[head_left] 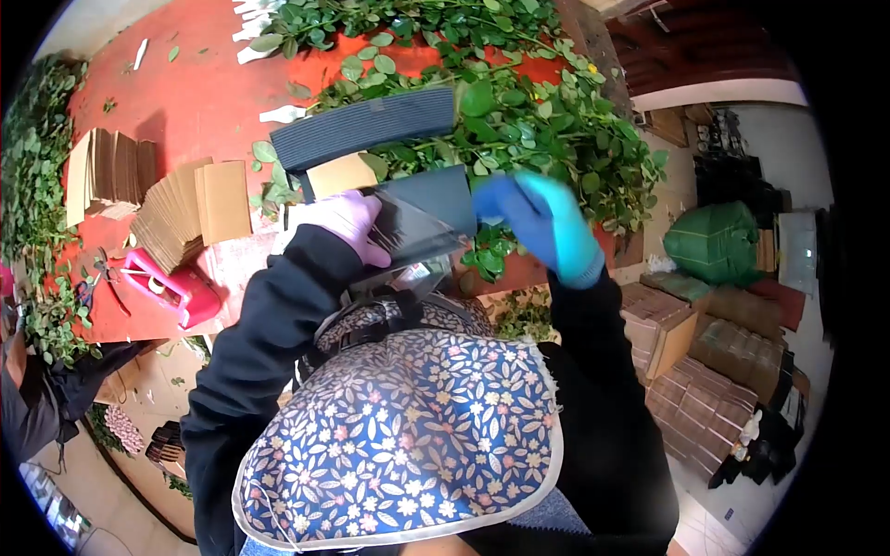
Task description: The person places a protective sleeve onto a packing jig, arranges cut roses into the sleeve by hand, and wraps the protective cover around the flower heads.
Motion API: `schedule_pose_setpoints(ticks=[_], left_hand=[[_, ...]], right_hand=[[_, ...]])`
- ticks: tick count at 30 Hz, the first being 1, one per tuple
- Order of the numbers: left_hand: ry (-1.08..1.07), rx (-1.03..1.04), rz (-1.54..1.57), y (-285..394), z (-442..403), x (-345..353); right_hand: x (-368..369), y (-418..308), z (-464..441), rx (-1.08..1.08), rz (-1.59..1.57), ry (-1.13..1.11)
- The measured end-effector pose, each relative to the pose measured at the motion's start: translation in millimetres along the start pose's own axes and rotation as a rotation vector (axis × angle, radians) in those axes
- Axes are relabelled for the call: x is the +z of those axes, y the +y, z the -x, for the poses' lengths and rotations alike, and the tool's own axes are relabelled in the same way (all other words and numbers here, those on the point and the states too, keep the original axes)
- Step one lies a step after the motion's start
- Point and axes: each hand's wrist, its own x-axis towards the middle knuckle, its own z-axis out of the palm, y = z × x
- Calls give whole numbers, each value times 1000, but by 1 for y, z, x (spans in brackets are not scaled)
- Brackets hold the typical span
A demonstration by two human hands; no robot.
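Note:
My left hand (pixel 347 221), in a lilac glove, grips the left part of a dark flat sheet (pixel 443 196) with clear plastic film over its lower side. At the sheet's right end is my right hand (pixel 545 221), in a blue and teal glove. Motion smears its fingers, so whether they hold the sheet is unclear. Just beyond lies a dark ribbed strip of corrugated card (pixel 366 128). A tan cardboard piece (pixel 341 174) shows between the strip and the sheet.
Leafy rose stems (pixel 565 139) cover the table's right and far side. Brown cardboard pieces (pixel 171 218) stand in stacks at left on the red table (pixel 209 65), near a pink tape dispenser (pixel 176 289) and pliers (pixel 113 283). Bundled cardboard (pixel 700 403) and a green sack (pixel 712 243) lie right.

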Motion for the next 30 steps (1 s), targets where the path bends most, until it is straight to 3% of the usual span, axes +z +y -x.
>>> schedule_pose_setpoints(ticks=[2, 3, 4, 5, 6, 9, 12, 13, 15, 20, 22, 24, 27, 28, 30], left_hand=[[-15, -17, 11, 1, -1, -2], [-34, -15, 1, 0, -3, -5], [-52, -14, -10, -2, -4, -6], [-70, -14, 5, -6, -5, -6], [-73, -11, -2, -8, -4, -7], [-56, 8, -57, -8, -1, -8], [-193, -75, 16, -6, -8, -17], [-192, -91, -16, -5, -9, -16], [-178, -79, -15, -1, -10, -15], [-202, -92, -30, -1, -14, -17], [-135, -37, -44, -8, -13, -15], [-134, -48, -55, -9, -11, -11], [-128, -51, -68, -9, -9, -11], [-118, -42, -78, -11, -8, -11], [-142, -60, -46, -14, -9, -10]], right_hand=[[3, 65, 42, 473, -938, -348], [24, 98, 51, 445, -1021, -590], [46, 99, 62, 339, -582, -511], [63, 76, 63, 556, -801, -432], [82, 86, 58, 551, -807, -429], [130, 113, 53, 245, -767, -183], [135, 108, 50, 322, -1098, 180], [129, 127, 52, 146, -1518, 170], [105, 141, 58, -55, -1932, 151], [6, 89, 69, -251, -1333, -39], [11, 78, 64, -298, -1201, -85], [58, 75, 64, -114, 67, 394], [69, 95, 47, -33, 26, 457], [62, 73, 37, -86, 220, 386], [63, 83, 21, 23, 277, 298]])
